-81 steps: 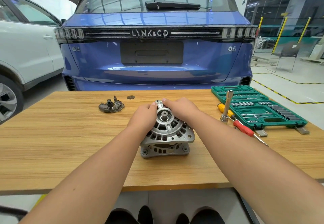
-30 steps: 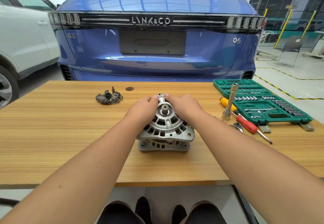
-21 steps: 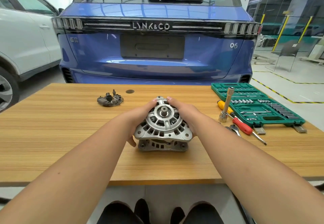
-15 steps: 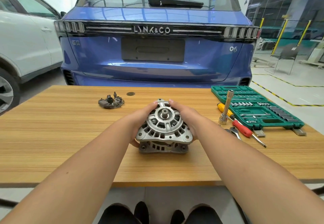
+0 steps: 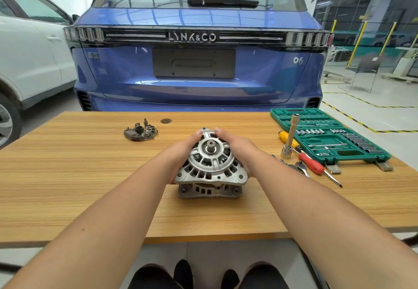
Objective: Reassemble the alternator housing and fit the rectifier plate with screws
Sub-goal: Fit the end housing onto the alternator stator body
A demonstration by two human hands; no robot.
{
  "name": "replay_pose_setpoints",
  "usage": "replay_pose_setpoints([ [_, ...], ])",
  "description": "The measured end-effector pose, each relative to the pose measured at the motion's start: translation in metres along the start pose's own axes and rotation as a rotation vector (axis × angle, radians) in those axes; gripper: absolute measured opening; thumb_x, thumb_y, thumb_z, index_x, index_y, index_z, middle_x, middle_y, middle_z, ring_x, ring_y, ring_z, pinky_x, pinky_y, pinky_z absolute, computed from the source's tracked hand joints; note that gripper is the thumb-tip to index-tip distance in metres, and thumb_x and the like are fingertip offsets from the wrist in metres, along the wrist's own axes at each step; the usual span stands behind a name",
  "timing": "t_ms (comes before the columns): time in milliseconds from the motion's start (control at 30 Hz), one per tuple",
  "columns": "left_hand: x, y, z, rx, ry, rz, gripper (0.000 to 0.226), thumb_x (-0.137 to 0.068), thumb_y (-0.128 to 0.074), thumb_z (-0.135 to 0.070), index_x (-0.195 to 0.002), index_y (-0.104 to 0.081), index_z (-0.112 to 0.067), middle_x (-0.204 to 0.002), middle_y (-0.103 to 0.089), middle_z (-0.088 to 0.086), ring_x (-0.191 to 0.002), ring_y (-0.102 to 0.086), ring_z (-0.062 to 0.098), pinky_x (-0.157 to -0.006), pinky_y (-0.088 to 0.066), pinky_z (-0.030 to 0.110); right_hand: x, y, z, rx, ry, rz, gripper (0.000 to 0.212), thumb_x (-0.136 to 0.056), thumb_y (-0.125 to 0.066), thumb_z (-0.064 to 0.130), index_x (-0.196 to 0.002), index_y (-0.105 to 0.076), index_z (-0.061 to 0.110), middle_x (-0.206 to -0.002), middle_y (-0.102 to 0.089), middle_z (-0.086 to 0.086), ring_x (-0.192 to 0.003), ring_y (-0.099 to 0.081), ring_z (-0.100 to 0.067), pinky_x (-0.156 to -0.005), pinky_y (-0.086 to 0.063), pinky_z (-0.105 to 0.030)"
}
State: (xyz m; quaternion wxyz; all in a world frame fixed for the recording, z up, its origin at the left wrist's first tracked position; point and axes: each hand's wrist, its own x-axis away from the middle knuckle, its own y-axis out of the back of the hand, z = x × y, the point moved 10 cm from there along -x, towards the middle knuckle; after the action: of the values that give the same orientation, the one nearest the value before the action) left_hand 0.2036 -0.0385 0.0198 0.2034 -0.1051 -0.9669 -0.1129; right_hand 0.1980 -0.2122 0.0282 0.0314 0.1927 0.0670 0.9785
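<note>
The silver alternator housing [image 5: 211, 166] stands on the wooden table [image 5: 67, 175], shaft end up, its upper half sitting slightly askew over the lower half. My left hand [image 5: 181, 153] grips the upper half on its left side. On the opposite side my right hand [image 5: 239, 151] grips it too, and the fingertips of both reach the far rim. The dark rectifier plate [image 5: 140, 131] lies apart at the back left of the table. Small screws [image 5: 277, 156] lie scattered to the right of my right wrist.
An open green socket set case [image 5: 328, 137] sits at the right. In front of it are an upright socket extension [image 5: 289, 137], a yellow and red screwdriver [image 5: 307, 160] and a ratchet [image 5: 300, 167]. A blue car [image 5: 199, 62] stands behind the table.
Both hands slid from the top of the housing down to its sides. The upper half now sits tilted and a little raised over the lower half.
</note>
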Motion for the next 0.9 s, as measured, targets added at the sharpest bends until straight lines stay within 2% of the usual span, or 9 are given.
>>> replay_pose_setpoints([
  [133,0.004,0.002,0.005,-0.052,0.077,-0.002,0.090,-0.073,-0.052,-0.093,-0.111,-0.072,-0.013,-0.092,-0.079,0.012,-0.086,-0.077,0.036,-0.089,-0.059,0.053,0.003,0.002,0.000,-0.006,-0.001,-0.020,0.087,-0.062,-0.075,0.078,-0.118,-0.067,0.012,-0.100,-0.077,-0.012,-0.090,-0.075,-0.037,-0.092,-0.058,-0.053],
  [267,0.014,0.011,0.011,-0.161,0.174,-0.067,0.095,-0.062,-0.045,-0.102,-0.103,-0.063,-0.019,-0.091,-0.076,0.016,-0.089,-0.066,0.041,-0.080,-0.048,0.064,0.005,0.001,-0.004,-0.045,-0.014,-0.009,0.095,-0.062,-0.073,0.081,-0.129,-0.063,0.014,-0.118,-0.073,-0.014,-0.106,-0.070,-0.038,-0.099,-0.053,-0.055],
  [367,0.017,0.011,0.011,-0.157,0.179,-0.063,0.100,-0.064,-0.040,-0.103,-0.114,-0.061,-0.019,-0.102,-0.074,0.015,-0.092,-0.066,0.040,-0.070,-0.052,0.053,0.004,0.003,-0.004,-0.058,0.004,-0.041,0.106,-0.056,-0.071,0.085,-0.136,-0.058,0.017,-0.133,-0.065,-0.013,-0.117,-0.064,-0.038,-0.105,-0.048,-0.054],
  [433,0.016,0.007,0.010,-0.117,0.157,-0.041,0.100,-0.071,-0.038,-0.100,-0.114,-0.068,-0.015,-0.096,-0.079,0.012,-0.087,-0.074,0.035,-0.069,-0.055,0.043,0.003,0.004,-0.004,-0.056,0.008,-0.056,0.111,-0.055,-0.068,0.088,-0.140,-0.055,0.018,-0.138,-0.062,-0.012,-0.120,-0.061,-0.038,-0.106,-0.047,-0.054],
  [567,0.012,0.002,0.005,-0.044,0.095,-0.006,0.087,-0.081,-0.044,-0.090,-0.108,-0.073,-0.012,-0.089,-0.080,0.010,-0.072,-0.078,0.025,-0.054,-0.059,0.028,0.003,0.003,-0.002,-0.088,0.004,-0.042,0.104,-0.055,-0.073,0.084,-0.133,-0.061,0.016,-0.124,-0.070,-0.014,-0.109,-0.068,-0.038,-0.101,-0.052,-0.054],
  [700,0.010,0.002,0.005,-0.029,0.077,0.013,0.087,-0.080,-0.047,-0.090,-0.112,-0.071,-0.013,-0.093,-0.080,0.011,-0.079,-0.078,0.027,-0.064,-0.060,0.031,0.002,0.003,-0.004,-0.099,-0.005,-0.064,0.106,-0.050,-0.076,0.082,-0.130,-0.062,0.014,-0.124,-0.070,-0.014,-0.112,-0.066,-0.039,-0.103,-0.050,-0.055],
  [733,0.010,0.002,0.006,-0.032,0.083,0.009,0.087,-0.079,-0.047,-0.091,-0.110,-0.071,-0.013,-0.091,-0.080,0.010,-0.077,-0.078,0.027,-0.062,-0.059,0.030,0.002,0.004,-0.004,-0.094,-0.008,-0.076,0.107,-0.050,-0.075,0.083,-0.130,-0.062,0.013,-0.124,-0.070,-0.014,-0.111,-0.066,-0.040,-0.102,-0.050,-0.055],
  [833,0.011,0.005,0.007,-0.037,0.107,-0.029,0.089,-0.076,-0.046,-0.092,-0.100,-0.073,-0.011,-0.082,-0.079,0.010,-0.062,-0.076,0.023,-0.042,-0.054,0.027,0.000,0.005,-0.006,-0.079,-0.025,-0.079,0.107,-0.051,-0.075,0.084,-0.131,-0.061,0.014,-0.124,-0.070,-0.014,-0.110,-0.067,-0.040,-0.101,-0.051,-0.055],
  [900,0.009,0.006,0.010,-0.036,0.128,-0.023,0.094,-0.071,-0.048,-0.095,-0.102,-0.073,-0.010,-0.086,-0.079,0.010,-0.070,-0.078,0.025,-0.052,-0.059,0.031,0.001,0.003,-0.006,-0.080,-0.035,-0.053,0.106,-0.054,-0.074,0.083,-0.133,-0.060,0.014,-0.127,-0.068,-0.014,-0.112,-0.066,-0.040,-0.102,-0.050,-0.056],
])
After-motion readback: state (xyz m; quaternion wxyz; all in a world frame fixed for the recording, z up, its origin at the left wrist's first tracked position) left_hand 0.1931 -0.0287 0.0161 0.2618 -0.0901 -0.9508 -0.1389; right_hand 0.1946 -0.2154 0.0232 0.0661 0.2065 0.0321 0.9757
